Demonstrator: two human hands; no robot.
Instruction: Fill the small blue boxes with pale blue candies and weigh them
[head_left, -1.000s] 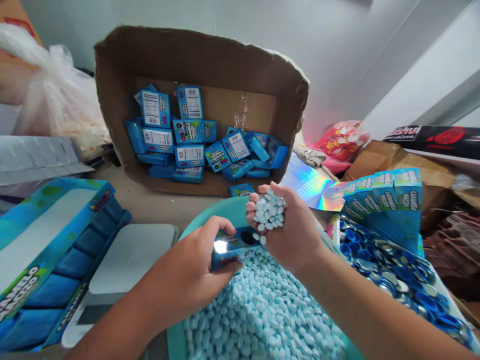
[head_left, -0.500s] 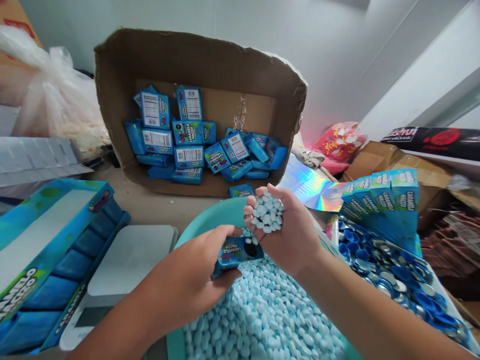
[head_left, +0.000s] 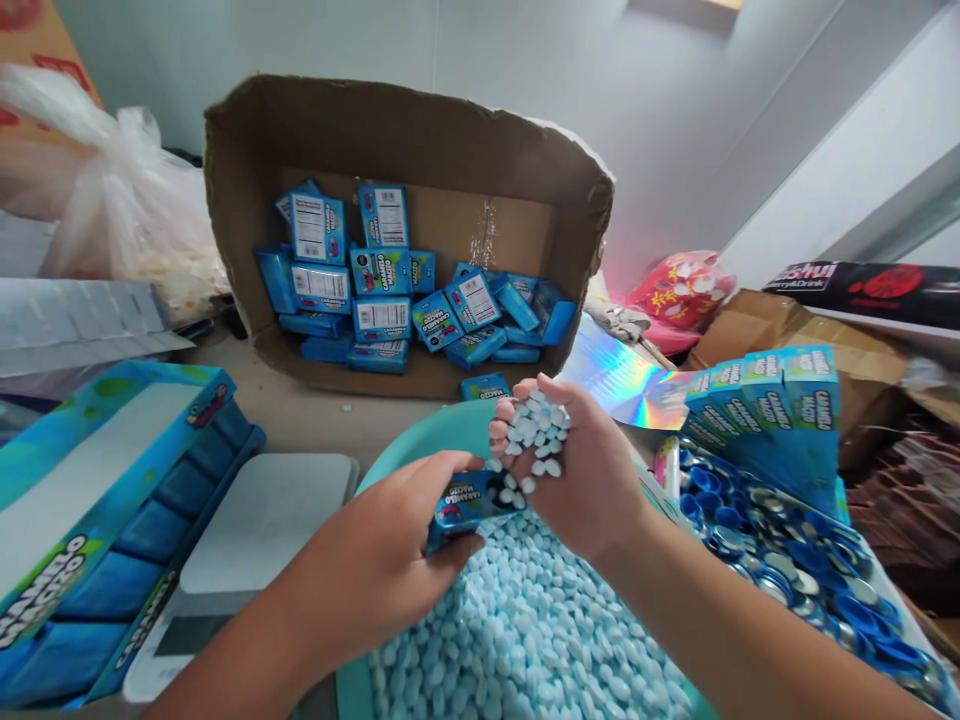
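Observation:
My left hand (head_left: 401, 525) grips a small blue candy box (head_left: 463, 498) labelled "Caramelo Macizo", held tilted above the tub. A dark round opening shows at the box's right end, with a few candies at it. Beside that opening, my right hand (head_left: 600, 480) is cupped around a heap of pale blue candies (head_left: 534, 422), palm up. Some of these candies lie loose on the palm towards the box. Below both hands is a turquoise tub (head_left: 401, 445) holding many pale blue candies (head_left: 547, 630).
A cardboard carton (head_left: 420, 125) on its side holds several blue boxes (head_left: 381, 272). On the left are a white scale (head_left: 247, 520) and a display tray (head_left: 112, 480). To the right stand upright blue boxes (head_left: 802, 400) and a tray of blue-and-silver lids (head_left: 780, 570).
Candies have slid from my right palm towards the box opening, and the heap is looser. The right hand has tipped slightly; my left hand keeps its hold on the box.

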